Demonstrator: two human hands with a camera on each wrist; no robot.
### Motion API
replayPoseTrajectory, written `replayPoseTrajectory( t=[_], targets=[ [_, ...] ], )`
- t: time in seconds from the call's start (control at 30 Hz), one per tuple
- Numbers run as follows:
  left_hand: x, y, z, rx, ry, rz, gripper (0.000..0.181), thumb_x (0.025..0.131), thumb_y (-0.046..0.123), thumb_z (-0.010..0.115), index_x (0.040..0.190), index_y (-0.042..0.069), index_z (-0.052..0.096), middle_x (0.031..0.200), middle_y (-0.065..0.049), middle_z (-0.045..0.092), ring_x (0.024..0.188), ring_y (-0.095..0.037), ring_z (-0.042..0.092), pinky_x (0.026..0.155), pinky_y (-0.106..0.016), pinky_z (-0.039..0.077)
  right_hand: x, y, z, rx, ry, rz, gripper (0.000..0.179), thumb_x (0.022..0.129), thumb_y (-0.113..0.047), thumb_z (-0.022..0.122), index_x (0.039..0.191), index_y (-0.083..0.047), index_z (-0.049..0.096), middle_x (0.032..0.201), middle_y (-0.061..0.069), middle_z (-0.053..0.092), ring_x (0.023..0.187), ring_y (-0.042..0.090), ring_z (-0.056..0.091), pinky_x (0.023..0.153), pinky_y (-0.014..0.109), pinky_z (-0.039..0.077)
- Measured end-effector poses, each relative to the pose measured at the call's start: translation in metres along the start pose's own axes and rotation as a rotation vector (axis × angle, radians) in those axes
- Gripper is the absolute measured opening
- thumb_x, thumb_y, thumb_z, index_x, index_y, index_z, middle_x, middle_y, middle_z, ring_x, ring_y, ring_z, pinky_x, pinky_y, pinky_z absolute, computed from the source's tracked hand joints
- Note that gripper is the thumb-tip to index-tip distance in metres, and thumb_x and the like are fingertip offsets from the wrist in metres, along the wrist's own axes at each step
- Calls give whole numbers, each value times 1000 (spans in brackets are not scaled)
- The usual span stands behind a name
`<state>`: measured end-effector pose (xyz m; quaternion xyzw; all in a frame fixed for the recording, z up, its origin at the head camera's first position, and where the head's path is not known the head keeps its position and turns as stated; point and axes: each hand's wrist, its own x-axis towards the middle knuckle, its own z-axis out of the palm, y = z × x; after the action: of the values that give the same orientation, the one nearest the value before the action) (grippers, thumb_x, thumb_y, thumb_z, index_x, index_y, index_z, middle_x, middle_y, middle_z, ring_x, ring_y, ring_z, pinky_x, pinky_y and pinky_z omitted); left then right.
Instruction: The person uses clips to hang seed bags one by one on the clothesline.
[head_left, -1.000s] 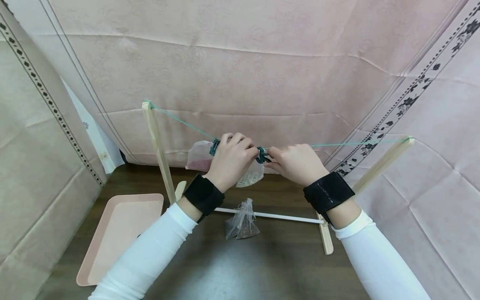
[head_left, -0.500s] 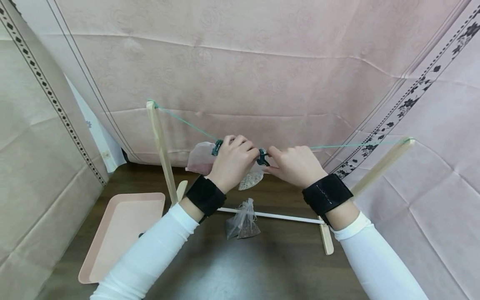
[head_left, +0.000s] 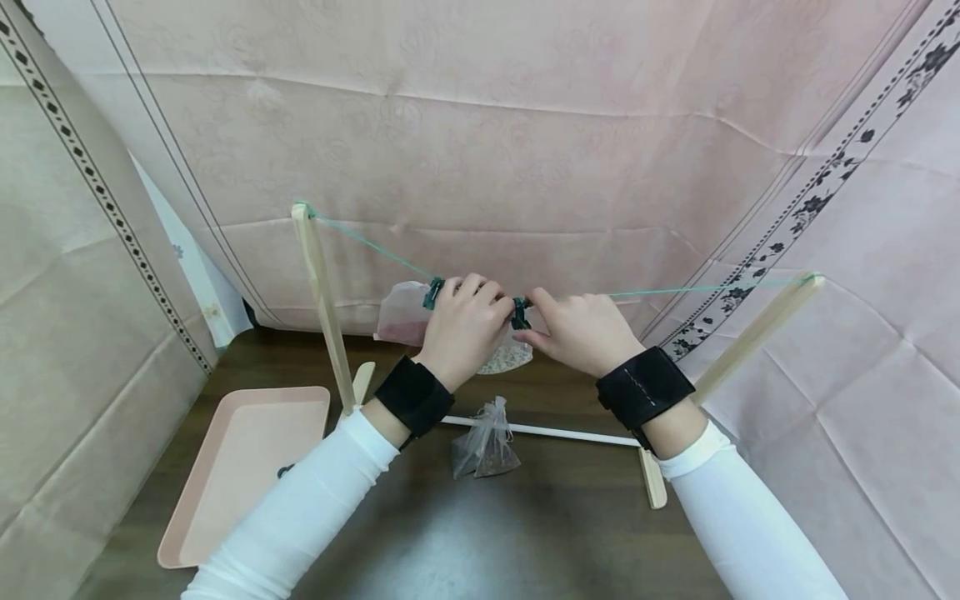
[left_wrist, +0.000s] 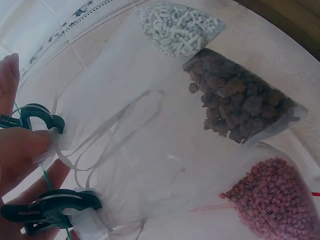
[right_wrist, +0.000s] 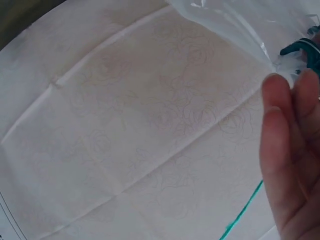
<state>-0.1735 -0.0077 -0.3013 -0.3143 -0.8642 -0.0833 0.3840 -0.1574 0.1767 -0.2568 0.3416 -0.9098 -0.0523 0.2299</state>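
My left hand [head_left: 467,327] is at the green line [head_left: 645,292], its thumb pressing the top of a translucent drawstring bag [left_wrist: 75,112] there. Dark green spring clips grip the line on both sides: the left clip [head_left: 432,293] and the right clip [head_left: 521,313]. Beside the right clip, my right hand [head_left: 588,332] has thumb and forefinger spread around it; the left wrist view shows a gap between finger and clip handle. Hanging below are bags with white pellets [left_wrist: 182,27], brown stones [left_wrist: 230,95] and pink granules [left_wrist: 275,200].
Two wooden posts hold up the line, the left post [head_left: 322,300] and the right post [head_left: 757,337]. A white rod [head_left: 577,434] joins them low down. Near it sits a grey mesh bag [head_left: 487,446]. A pink tray [head_left: 247,475] with a small dark item lies at left.
My right thumb and forefinger have spread apart at the right clip, and the right hand has shifted slightly left. The left hand stays at nearly the same spot on the line.
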Motion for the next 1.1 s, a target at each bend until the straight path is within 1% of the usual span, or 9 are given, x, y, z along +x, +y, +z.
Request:
replayPoseTrajectory(
  t=[0.13, 0.33, 0.47, 0.57, 0.67, 0.77, 0.9, 1.0, 1.1],
  targets=[
    [-1, 1, 1, -1, 3, -8, 12, 84, 24, 58, 84, 17, 68, 91, 0, 60, 93, -20, 48, 79, -37, 37, 0, 0, 1, 15, -5, 45, 46, 81, -50, 57, 100, -8, 54, 42, -7, 32, 32, 8, 30, 33, 26, 23],
    [-3, 2, -3, -18, -10, -34, 17, 86, 29, 57, 90, 17, 68, 107, -3, 56, 106, -22, 45, 89, -40, 34, -7, 1, 3, 69, 13, 99, 44, 82, -51, 55, 99, -10, 55, 50, -8, 43, 34, 6, 32, 34, 25, 25],
    [-8, 4, -8, -52, -2, -48, 23, 84, 30, 59, 101, 15, 64, 118, -7, 52, 116, -26, 39, 97, -42, 28, -15, 0, 6, 100, 39, 168, 42, 84, -52, 52, 97, -13, 57, 54, -9, 47, 40, 5, 38, 37, 24, 29],
    [-14, 6, -10, -80, 4, -52, 36, 82, 30, 62, 113, 12, 59, 128, -10, 45, 125, -27, 32, 100, -43, 26, -24, -3, 13, 134, 59, 221, 42, 86, -53, 47, 101, -15, 57, 55, -12, 46, 42, 5, 39, 39, 23, 30],
    [-23, 8, -12, -103, 2, -53, 49, 82, 33, 61, 124, 10, 50, 139, -12, 33, 131, -27, 21, 101, -46, 25, -34, -9, 22, 176, 72, 277, 42, 88, -53, 43, 105, -16, 57, 57, -12, 47, 43, 5, 39, 39, 24, 30],
    [-33, 11, -14, -138, 5, -71, 57, 82, 35, 60, 130, 9, 43, 144, -12, 23, 133, -27, 15, 101, -46, 25, -46, -18, 31, 214, 78, 333, 40, 90, -50, 43, 107, -17, 56, 62, -11, 50, 46, 5, 41, 41, 25, 33],
    [-50, 17, -17, -215, 15, -119, 63, 83, 38, 58, 135, 10, 36, 144, -10, 21, 133, -27, 14, 102, -45, 21, -68, -35, 50, 239, 94, 382, 38, 89, -46, 47, 111, -16, 57, 74, -9, 58, 55, 6, 50, 47, 27, 41],
    [-64, 19, -18, -263, 13, -152, 65, 84, 40, 56, 137, 11, 31, 145, -8, 20, 133, -26, 14, 102, -46, 18, -89, -50, 72, 254, 115, 407, 42, 88, -44, 50, 116, -14, 56, 83, -6, 63, 64, 9, 57, 51, 29, 45],
    [-78, 20, -18, -290, 0, -186, 66, 85, 41, 55, 138, 11, 29, 146, -7, 18, 133, -26, 14, 102, -47, 17, -109, -65, 94, 277, 112, 462, 46, 88, -47, 49, 121, -15, 54, 94, -2, 64, 75, 12, 61, 56, 31, 47]
  ],
)
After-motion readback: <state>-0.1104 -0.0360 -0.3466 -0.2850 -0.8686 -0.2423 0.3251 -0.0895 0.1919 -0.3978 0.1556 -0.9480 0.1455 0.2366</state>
